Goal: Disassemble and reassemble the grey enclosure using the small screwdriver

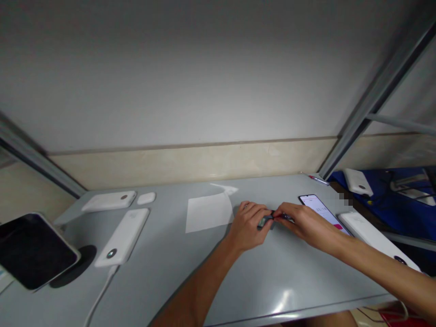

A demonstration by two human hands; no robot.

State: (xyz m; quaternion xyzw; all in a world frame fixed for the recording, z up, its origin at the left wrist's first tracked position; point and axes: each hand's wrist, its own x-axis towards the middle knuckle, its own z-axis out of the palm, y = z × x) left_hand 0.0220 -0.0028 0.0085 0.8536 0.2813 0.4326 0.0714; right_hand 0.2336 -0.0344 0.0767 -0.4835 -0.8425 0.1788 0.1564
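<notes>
Over the right half of a grey desk, my two hands meet at a small dark object (pixel 264 221). My left hand (pixel 248 227) has its fingers closed round its left part, where a greenish patch shows. The fingertips of my right hand (pixel 294 220) pinch a slim dark item (pixel 287 217) against its right end; what exactly it is stays too small to tell. Just left of my left hand lies a white sheet of paper (pixel 207 212). Beyond my right forearm rests a phone (pixel 320 209) with its screen lit.
White power banks lie at the left (pixel 124 238), back left (pixel 109 201) and right (pixel 374 238), beside a small white case (pixel 146 198). A tablet-like screen (pixel 37 250) stands front left. A pen (pixel 318 180) lies back right, near a metal post (pixel 350 127).
</notes>
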